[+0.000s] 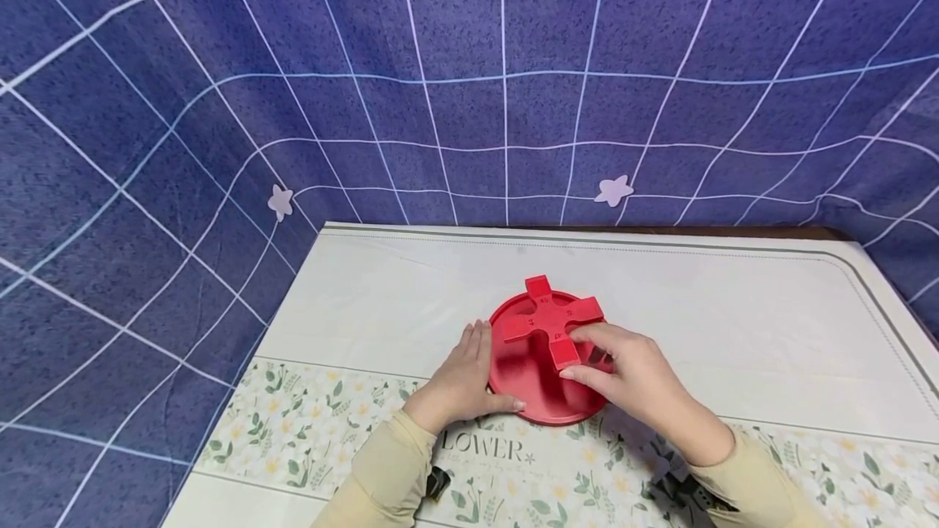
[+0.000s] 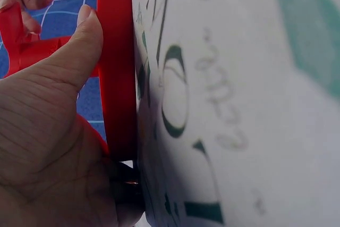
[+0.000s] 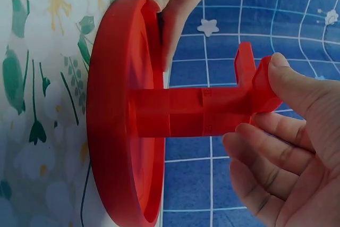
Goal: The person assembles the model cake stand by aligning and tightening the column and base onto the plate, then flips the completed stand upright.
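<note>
A round red plastic base (image 1: 516, 373) with a raised rim lies flat on the table. From its middle rises a red post (image 3: 186, 111), topped by a red four-armed cross (image 1: 547, 317) with small numbers marked on it. My left hand (image 1: 460, 380) holds the base at its left side, fingers along the rim and thumb against the near edge. My right hand (image 1: 637, 367) pinches one arm of the cross between thumb and fingers, the other fingers loosely bent below it in the right wrist view.
A white tabletop covering (image 1: 396, 292) with a floral printed band (image 1: 323, 422) lies beneath everything. Behind and to the left hangs a blue curtain (image 1: 455, 112) with pale grid lines and stars. A dark wrist device (image 1: 438, 482) shows beside the left sleeve.
</note>
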A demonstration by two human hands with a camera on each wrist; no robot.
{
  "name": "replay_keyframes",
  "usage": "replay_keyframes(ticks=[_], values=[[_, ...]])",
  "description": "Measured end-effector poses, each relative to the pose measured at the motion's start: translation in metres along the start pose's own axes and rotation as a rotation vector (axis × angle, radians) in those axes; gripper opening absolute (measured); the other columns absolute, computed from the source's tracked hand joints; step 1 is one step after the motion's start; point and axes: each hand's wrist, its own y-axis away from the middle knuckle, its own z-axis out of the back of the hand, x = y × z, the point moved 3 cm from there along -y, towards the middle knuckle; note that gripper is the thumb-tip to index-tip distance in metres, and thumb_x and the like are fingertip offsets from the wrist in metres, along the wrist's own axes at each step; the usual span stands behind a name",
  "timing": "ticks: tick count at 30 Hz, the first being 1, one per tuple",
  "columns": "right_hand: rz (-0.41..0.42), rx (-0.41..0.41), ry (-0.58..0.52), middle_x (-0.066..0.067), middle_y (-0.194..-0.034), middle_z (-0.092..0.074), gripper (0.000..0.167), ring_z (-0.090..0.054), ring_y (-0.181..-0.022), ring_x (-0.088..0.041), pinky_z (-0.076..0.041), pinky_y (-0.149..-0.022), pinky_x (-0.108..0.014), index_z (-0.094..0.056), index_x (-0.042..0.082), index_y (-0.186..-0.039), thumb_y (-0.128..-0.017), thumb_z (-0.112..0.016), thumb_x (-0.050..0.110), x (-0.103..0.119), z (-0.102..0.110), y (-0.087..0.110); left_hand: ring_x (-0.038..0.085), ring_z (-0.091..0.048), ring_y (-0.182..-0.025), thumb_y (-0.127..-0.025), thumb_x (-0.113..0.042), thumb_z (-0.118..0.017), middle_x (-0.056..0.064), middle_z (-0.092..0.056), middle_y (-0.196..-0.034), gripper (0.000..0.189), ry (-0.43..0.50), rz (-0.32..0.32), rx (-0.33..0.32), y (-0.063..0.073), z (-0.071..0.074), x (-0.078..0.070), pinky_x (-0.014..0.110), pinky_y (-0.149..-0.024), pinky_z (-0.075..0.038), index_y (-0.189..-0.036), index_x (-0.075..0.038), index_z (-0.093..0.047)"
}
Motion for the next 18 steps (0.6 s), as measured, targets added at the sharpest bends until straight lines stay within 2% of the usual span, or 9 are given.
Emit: replay_keyframes(ticks=[5, 9, 11, 14, 18], values=[[0.056, -0.068, 0.024, 0.005, -0.102, -0.068, 0.044, -0.061, -0.079, -0.011, -0.054, -0.063, -0.027, -0.072, 0.014, -0.11, -0.071, -0.087, 0.029, 0.001, 0.008, -0.001, 0.038, -0.003, -0.148, -0.079, -0.067, -0.067, 0.022, -0.007, -0.161, 0.12, 0.0, -0.008, -0.003, 0.0, 0.0, 0.0, 0.043, -0.118, -0.016, -0.153, 0.006, -0.007], [0.109, -0.189, 0.035, 0.003, -0.104, -0.066, 0.038, -0.058, -0.072, -0.009, -0.051, -0.056, -0.024, -0.071, 0.012, -0.108, -0.073, -0.086, 0.015, -0.004, 0.022, -0.008, 0.038, -0.003, -0.148, -0.079, -0.068, -0.066, 0.022, -0.006, -0.161, 0.121, -0.004, -0.012, -0.006, -0.001, 0.0, 0.001, 0.043, -0.118, -0.016, -0.153, 0.006, -0.006], [0.102, -0.214, 0.058, 0.0, -0.109, -0.065, 0.037, -0.058, -0.073, -0.01, -0.052, -0.056, -0.026, -0.07, 0.009, -0.112, -0.076, -0.082, 0.008, -0.01, 0.026, -0.013, 0.037, -0.003, -0.148, -0.079, -0.067, -0.066, 0.021, -0.006, -0.161, 0.121, -0.003, -0.009, -0.006, -0.001, 0.0, 0.002, 0.042, -0.118, -0.016, -0.154, 0.006, -0.006], [0.051, -0.174, 0.081, -0.006, -0.118, -0.064, 0.038, -0.062, -0.084, -0.014, -0.055, -0.06, -0.033, -0.067, 0.006, -0.121, -0.083, -0.075, 0.004, -0.022, 0.026, -0.018, 0.037, -0.003, -0.148, -0.079, -0.067, -0.067, 0.021, -0.007, -0.161, 0.12, 0.012, -0.006, -0.007, 0.0, 0.0, 0.002, 0.043, -0.118, -0.017, -0.154, 0.005, -0.006], [-0.028, -0.067, 0.026, -0.012, -0.123, -0.065, 0.039, -0.064, -0.1, -0.025, -0.057, -0.069, -0.038, -0.064, 0.006, -0.128, -0.09, -0.068, 0.004, -0.038, 0.021, -0.019, 0.037, -0.003, -0.148, -0.078, -0.067, -0.067, 0.021, -0.007, -0.161, 0.121, 0.024, -0.006, -0.006, 0.0, 0.0, 0.002, 0.044, -0.118, -0.018, -0.154, 0.005, -0.007]])
